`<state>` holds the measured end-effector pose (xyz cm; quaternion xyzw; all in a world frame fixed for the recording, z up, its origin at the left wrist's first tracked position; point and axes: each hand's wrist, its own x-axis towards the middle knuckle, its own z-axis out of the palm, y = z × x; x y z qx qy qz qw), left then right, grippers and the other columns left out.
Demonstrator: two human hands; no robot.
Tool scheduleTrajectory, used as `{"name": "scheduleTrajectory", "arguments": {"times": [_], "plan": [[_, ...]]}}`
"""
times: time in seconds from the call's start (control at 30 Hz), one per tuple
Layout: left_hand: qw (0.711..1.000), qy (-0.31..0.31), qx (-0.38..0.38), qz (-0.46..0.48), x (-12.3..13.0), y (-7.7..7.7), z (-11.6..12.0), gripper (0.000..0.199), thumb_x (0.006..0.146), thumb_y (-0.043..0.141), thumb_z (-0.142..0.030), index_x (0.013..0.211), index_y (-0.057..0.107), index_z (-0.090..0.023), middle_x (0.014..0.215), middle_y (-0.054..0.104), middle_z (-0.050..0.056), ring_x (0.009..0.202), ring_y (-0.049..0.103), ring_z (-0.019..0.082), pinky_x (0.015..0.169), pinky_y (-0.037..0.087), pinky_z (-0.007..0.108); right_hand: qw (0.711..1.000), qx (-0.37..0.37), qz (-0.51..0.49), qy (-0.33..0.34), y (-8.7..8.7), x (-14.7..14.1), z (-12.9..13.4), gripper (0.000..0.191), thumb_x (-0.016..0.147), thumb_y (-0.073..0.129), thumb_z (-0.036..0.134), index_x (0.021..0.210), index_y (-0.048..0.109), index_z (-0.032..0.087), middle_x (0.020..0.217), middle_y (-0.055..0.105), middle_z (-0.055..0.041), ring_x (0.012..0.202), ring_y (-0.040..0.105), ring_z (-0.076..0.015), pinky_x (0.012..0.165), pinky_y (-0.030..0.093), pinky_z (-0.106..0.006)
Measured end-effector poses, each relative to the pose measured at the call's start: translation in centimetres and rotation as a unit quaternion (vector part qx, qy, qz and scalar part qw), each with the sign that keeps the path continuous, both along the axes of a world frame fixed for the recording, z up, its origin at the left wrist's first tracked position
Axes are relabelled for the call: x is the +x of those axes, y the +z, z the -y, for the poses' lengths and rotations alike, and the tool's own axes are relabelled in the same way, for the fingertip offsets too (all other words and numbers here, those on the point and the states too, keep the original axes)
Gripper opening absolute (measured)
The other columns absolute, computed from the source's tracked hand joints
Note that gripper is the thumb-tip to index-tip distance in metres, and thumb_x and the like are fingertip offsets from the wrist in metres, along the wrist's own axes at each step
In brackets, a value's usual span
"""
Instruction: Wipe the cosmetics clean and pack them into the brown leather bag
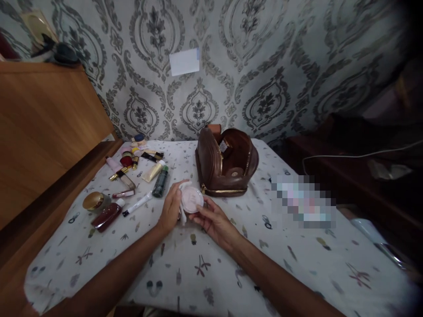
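Observation:
A round, pale pink compact [191,199] is between my two hands, in front of the bag. My left hand [171,204] is closed on a white wipe or cloth [183,211] at the compact's left side. The fingers of my right hand [211,218] pinch the compact's lower right edge. Just behind stands a brown leather bag [226,163], unzipped, with a small shiny item [224,146] inside its mouth. A dark green bottle [161,181] lies to the left of my left hand, beside a cream tube [153,171].
More cosmetics lie at the left: a white pen-like tube [137,204], a dark red bottle [107,216], a gold-lidded jar [94,201] and several small items. A blurred-out flat object [304,200] is on the right of the patterned tablecloth [132,268]. Wooden furniture [49,127] borders the left.

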<state>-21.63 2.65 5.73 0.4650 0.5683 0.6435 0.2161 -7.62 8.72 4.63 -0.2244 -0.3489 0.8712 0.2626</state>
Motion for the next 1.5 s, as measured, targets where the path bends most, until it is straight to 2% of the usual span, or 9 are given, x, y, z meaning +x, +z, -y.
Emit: {"name": "scheduleTrajectory", "arguments": {"times": [0.13, 0.27, 0.37, 0.57, 0.77, 1.03, 1.2, 1.3, 1.5], "plan": [[0.999, 0.001, 0.002, -0.039, 0.2, 0.4, 0.2, 0.05, 0.093, 0.046, -0.058, 0.108, 0.067, -0.016, 0.107, 0.066, 0.008, 0.103, 0.058, 0.022, 0.093, 0.042, 0.03, 0.999, 0.026, 0.012, 0.032, -0.3, 0.0, 0.0, 0.051, 0.063, 0.088, 0.034, 0.094, 0.05, 0.019, 0.072, 0.073, -0.0003, 0.057, 0.068, -0.0116, 0.049, 0.048, -0.016], [0.992, 0.044, -0.044, 0.107, 0.0, 0.2, -0.2, 0.053, 0.083, 0.053, -0.068, 0.065, 0.054, -0.018, 0.06, 0.048, -0.004, 0.056, 0.043, 0.012, 0.053, 0.036, 0.023, 0.999, 0.023, 0.032, 0.036, -0.5, 0.0, -0.1, 0.048, 0.063, 0.087, 0.042, 0.082, 0.049, 0.019, 0.056, 0.065, 0.0042, 0.043, 0.057, -0.0072, 0.04, 0.039, -0.014], [0.981, 0.07, -0.064, 0.17, 0.2, 0.2, -0.4, 0.058, 0.075, 0.059, -0.073, 0.057, 0.043, -0.02, 0.052, 0.038, -0.007, 0.049, 0.034, 0.009, 0.046, 0.03, 0.022, 0.999, -0.002, 0.039, 0.013, -0.4, 0.1, -0.4, 0.046, 0.06, 0.088, 0.041, 0.075, 0.051, 0.018, 0.051, 0.06, 0.0064, 0.04, 0.051, -0.0047, 0.036, 0.032, -0.011], [0.983, 0.086, -0.051, 0.153, 0.2, 0.3, -0.5, 0.055, 0.081, 0.053, -0.07, 0.073, 0.066, -0.017, 0.072, 0.065, 0.002, 0.073, 0.059, 0.017, 0.07, 0.047, 0.027, 0.999, -0.017, 0.009, 0.026, -0.2, 0.1, -0.6, 0.05, 0.062, 0.088, 0.027, 0.105, 0.063, 0.017, 0.072, 0.069, 0.0022, 0.046, 0.059, -0.0051, 0.042, 0.045, -0.012], [0.999, 0.018, -0.002, 0.033, 0.3, -0.1, -0.1, 0.052, 0.092, 0.045, -0.059, 0.12, 0.063, -0.02, 0.122, 0.065, 0.006, 0.114, 0.057, 0.021, 0.1, 0.04, 0.03, 1.0, -0.003, -0.024, 0.014, -0.8, 0.0, -0.3, 0.043, 0.068, 0.086, 0.024, 0.101, 0.059, 0.02, 0.085, 0.071, 0.0007, 0.067, 0.071, -0.011, 0.063, 0.058, -0.019], [0.981, 0.104, -0.038, 0.16, 0.1, -0.3, -0.5, 0.052, 0.076, 0.06, -0.071, 0.066, 0.062, -0.019, 0.062, 0.057, -0.003, 0.059, 0.05, 0.013, 0.054, 0.041, 0.024, 0.995, 0.086, 0.013, 0.043, -1.1, 0.0, 0.0, 0.041, 0.068, 0.085, 0.036, 0.091, 0.055, 0.02, 0.077, 0.069, 0.0024, 0.06, 0.065, -0.0093, 0.049, 0.045, -0.017], [0.947, 0.068, -0.079, 0.305, 0.2, 0.2, -1.0, 0.064, 0.062, 0.066, -0.077, 0.079, 0.069, -0.015, 0.065, 0.066, 0.001, 0.058, 0.059, 0.016, 0.055, 0.048, 0.026, 0.988, 0.153, 0.018, 0.021, -1.2, -0.1, -0.1, 0.036, 0.072, 0.08, 0.039, 0.099, 0.068, 0.018, 0.081, 0.068, 0.0008, 0.064, 0.057, -0.0098, 0.06, 0.045, -0.022], [0.936, 0.012, -0.079, 0.342, 0.1, 0.0, -1.1, 0.067, 0.067, 0.063, -0.076, 0.088, 0.071, -0.014, 0.073, 0.071, 0.004, 0.061, 0.063, 0.017, 0.058, 0.051, 0.027, 0.986, 0.167, 0.013, 0.027, -1.3, -0.3, 0.1, 0.047, 0.071, 0.081, 0.039, 0.112, 0.067, 0.021, 0.096, 0.071, -0.001, 0.073, 0.06, -0.0128, 0.071, 0.048, -0.027], [0.975, -0.017, -0.087, 0.203, 0.3, -0.7, -0.5, 0.066, 0.082, 0.049, -0.072, 0.099, 0.073, -0.014, 0.09, 0.076, 0.008, 0.082, 0.069, 0.022, 0.079, 0.053, 0.032, 0.984, 0.176, 0.011, 0.026, -1.6, -0.5, 0.3, 0.059, 0.064, 0.085, 0.039, 0.117, 0.062, 0.024, 0.109, 0.07, -0.0038, 0.096, 0.065, -0.0202, 0.091, 0.048, -0.036]]}}
